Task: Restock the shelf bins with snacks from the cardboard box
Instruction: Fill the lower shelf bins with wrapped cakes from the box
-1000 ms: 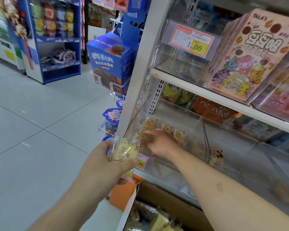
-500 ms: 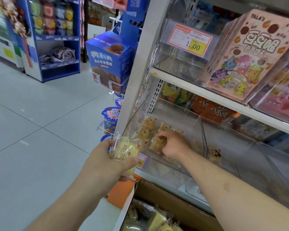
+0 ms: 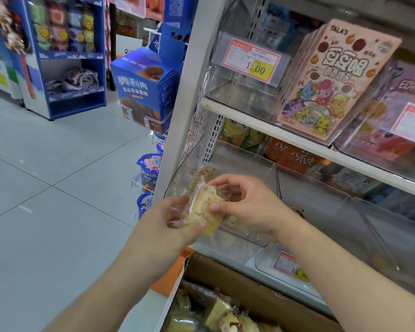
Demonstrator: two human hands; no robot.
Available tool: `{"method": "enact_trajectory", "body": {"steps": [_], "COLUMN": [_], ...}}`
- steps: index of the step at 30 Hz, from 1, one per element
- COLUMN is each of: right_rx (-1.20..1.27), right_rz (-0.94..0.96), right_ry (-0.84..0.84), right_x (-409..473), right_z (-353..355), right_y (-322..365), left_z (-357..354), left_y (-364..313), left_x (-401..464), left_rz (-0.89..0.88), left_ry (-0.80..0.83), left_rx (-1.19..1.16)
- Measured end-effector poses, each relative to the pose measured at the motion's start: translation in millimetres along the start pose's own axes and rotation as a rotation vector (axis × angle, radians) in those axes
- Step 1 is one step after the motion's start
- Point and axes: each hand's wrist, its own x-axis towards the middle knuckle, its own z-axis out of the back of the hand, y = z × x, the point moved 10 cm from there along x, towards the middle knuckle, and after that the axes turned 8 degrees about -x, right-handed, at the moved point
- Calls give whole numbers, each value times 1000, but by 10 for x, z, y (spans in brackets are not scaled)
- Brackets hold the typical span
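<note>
Before the clear shelf bin [image 3: 261, 178], both hands meet on one wrapped cake snack [image 3: 205, 209]. Left hand [image 3: 163, 226] pinches its lower edge between thumb and curled fingers; right hand [image 3: 247, 202] pinches its right side with thumb and forefinger. Below them, the open cardboard box [image 3: 254, 293] holds more wrapped snacks [image 3: 216, 312].

A shop: a price tag [image 3: 250, 60] fronts clear shelf bins [image 3: 240, 92] (snack displays [image 3: 65, 56] stand across the aisle).
</note>
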Motion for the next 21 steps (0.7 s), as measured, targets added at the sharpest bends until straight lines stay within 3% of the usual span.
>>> {"method": "enact_trajectory", "body": {"steps": [3,5,9,14,21], "right_rx": [-171,-319,-432,-509,-591], "right_rz": [-98,-165,-297,-374,-357], "right_ry": [-204,-340,-303,-63,-42], "right_x": [25,66,209,404,482], "right_z": [337,543,479,-39,-122], "right_y": [-129,-273,-550,-865,-1017], "left_z": [96,40,-165,-135,-134], "left_y": [-90,-109,77,158,189], "left_x": [10,-11,4,39,50], "left_rz": [-127,-197,-246,-228,-242], "left_ry": [-60,-1,188,202,207], "left_rx": [265,551,1026,1109,1108]}}
